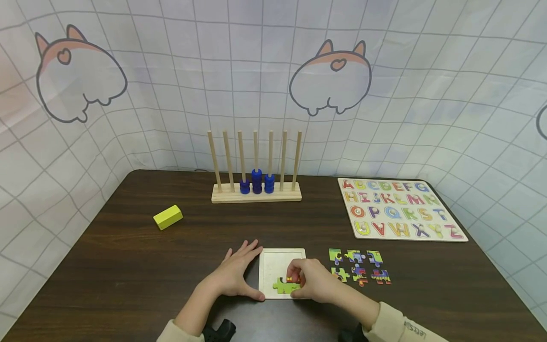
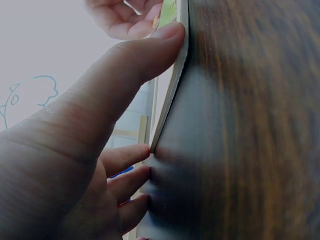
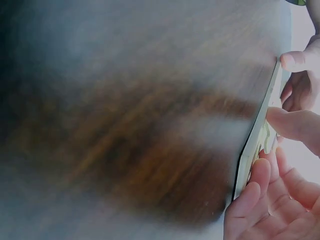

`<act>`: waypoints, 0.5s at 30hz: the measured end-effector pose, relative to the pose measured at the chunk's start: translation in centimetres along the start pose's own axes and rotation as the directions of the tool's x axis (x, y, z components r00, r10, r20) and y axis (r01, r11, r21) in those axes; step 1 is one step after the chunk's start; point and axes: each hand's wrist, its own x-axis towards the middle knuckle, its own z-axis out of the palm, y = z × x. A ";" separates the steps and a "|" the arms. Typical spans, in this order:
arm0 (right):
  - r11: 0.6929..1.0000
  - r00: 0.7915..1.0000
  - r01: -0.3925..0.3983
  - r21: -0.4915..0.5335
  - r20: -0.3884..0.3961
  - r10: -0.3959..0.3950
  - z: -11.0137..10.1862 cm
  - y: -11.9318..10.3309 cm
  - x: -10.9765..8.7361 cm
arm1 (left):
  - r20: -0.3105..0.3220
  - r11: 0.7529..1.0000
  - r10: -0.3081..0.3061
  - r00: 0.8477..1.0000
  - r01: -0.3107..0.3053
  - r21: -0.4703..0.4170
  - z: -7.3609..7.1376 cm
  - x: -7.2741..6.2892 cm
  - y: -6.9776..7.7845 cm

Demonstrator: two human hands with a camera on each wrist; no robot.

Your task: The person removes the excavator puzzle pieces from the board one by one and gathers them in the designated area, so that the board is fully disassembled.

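Observation:
A small square wooden puzzle board (image 1: pixel 273 261) with a raised rim lies near the table's front. My left hand (image 1: pixel 232 273) is spread along its left side, the thumb touching the lower left corner and the fingertips at the upper left one. In the left wrist view that thumb (image 2: pixel 145 52) lies over the board's edge. Over the lower part of the board, my right hand (image 1: pixel 319 283) pinches a green jigsaw piece (image 1: pixel 282 287) with a red and yellow patch; its fingers hide part of the piece. Several loose jigsaw pieces (image 1: pixel 354 256) lie in two rows to the right.
Behind the board stands a wooden peg rack (image 1: pixel 256 197) with blue beads on three middle pegs. A yellow block (image 1: pixel 168 217) lies at the left. An alphabet board (image 1: pixel 389 206) sits at the back right. A patterned curtain (image 1: pixel 256 71) hangs behind the dark table (image 1: pixel 128 266).

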 end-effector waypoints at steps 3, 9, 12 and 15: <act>1.000 1.000 0.000 0.007 0.004 0.000 0.0 0.0 0.0 | -0.001 1.000 -0.001 1.000 0.001 0.004 0.0 0.0 0.0; 1.000 1.000 0.012 0.005 -0.001 -0.012 0.0 0.2 0.1 | -0.004 1.000 -0.003 1.000 0.003 0.009 0.1 0.0 -0.1; 1.000 1.000 0.023 -0.002 -0.007 -0.023 -0.1 0.2 0.1 | -0.004 1.000 -0.005 1.000 0.005 0.008 0.1 0.0 0.0; 0.999 0.999 0.036 -0.006 -0.011 -0.036 -0.2 0.1 0.1 | -0.001 1.000 -0.006 1.000 0.006 0.005 0.0 0.0 0.0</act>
